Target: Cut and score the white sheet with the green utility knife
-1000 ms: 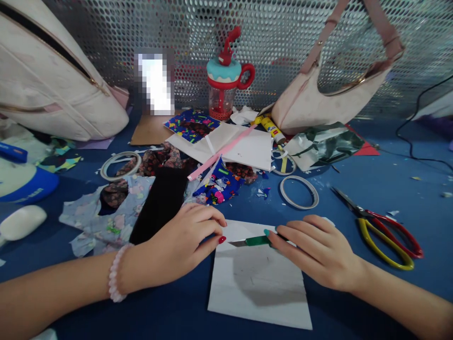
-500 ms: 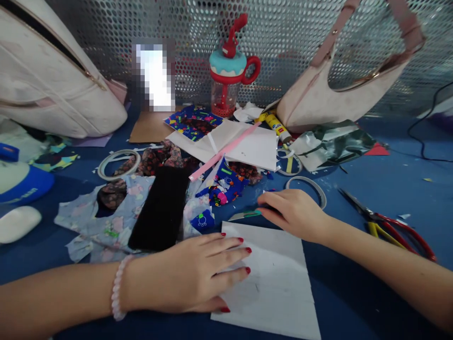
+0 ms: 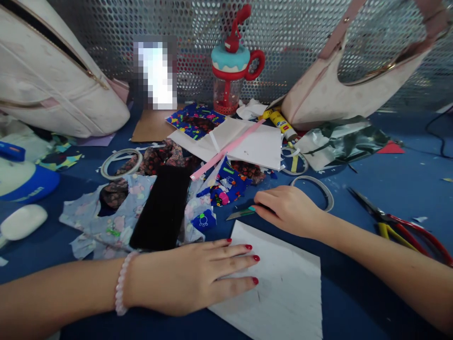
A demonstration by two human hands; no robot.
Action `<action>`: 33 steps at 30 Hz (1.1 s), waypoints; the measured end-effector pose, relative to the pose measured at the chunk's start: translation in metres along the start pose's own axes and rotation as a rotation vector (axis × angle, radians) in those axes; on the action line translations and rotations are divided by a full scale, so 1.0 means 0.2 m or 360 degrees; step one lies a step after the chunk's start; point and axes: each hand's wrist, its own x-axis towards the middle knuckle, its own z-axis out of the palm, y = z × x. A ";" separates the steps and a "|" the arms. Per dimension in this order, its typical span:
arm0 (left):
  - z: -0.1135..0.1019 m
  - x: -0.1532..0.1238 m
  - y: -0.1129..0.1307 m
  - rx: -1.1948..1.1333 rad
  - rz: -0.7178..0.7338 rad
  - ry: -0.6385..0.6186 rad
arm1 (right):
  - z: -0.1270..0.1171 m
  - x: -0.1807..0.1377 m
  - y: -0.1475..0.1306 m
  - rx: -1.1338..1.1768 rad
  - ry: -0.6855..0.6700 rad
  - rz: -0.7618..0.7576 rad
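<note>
My left hand (image 3: 201,276) lies flat with its fingers spread on a white sheet of card (image 3: 290,288), covering its left part. A beaded bracelet (image 3: 122,283) circles that wrist. Beyond the sheet's far edge, my right hand (image 3: 288,208) is closed around a craft knife (image 3: 242,213). Its blade points left, and only a bit of the teal handle shows past the fingers. Just left of the knife lie blue patterned scraps (image 3: 230,186) and a black phone (image 3: 163,208).
Scissors (image 3: 385,222) lie on the right, near a roll of tape (image 3: 327,193). Another tape roll (image 3: 121,164) rests at the left. White papers (image 3: 260,144), a glue stick (image 3: 283,123) and a red-handled cup (image 3: 228,80) stand or lie behind. Bags (image 3: 357,94) flank the back.
The white sheet has turned, its far right corner swinging right and nearer. My left hand moved slightly right with it. My right hand still grips the knife.
</note>
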 end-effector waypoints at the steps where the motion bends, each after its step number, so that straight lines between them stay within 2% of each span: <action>1: 0.00 0.00 0.00 -0.0012 -0.0009 0.0031 | 0.00 0.00 0.00 -0.0011 0.0004 -0.0008; 5: -0.01 0.00 0.00 -0.0043 -0.0077 0.0293 | 0.00 -0.01 -0.01 -0.0057 0.0028 -0.0033; 8: -0.01 0.00 -0.01 0.0090 -0.0129 0.0503 | -0.01 -0.01 -0.01 -0.0079 0.0028 -0.0024; 10: -0.01 0.00 -0.02 0.0202 -0.0167 0.0568 | -0.01 -0.01 -0.01 -0.0090 0.0025 -0.0022; 21: 0.02 -0.02 -0.04 0.0468 -0.0017 0.0414 | 0.00 -0.02 0.00 -0.0130 -0.0013 -0.0042; 33: 0.01 -0.01 -0.03 0.0530 0.0010 0.0403 | 0.01 -0.01 0.01 -0.0161 0.0057 -0.0114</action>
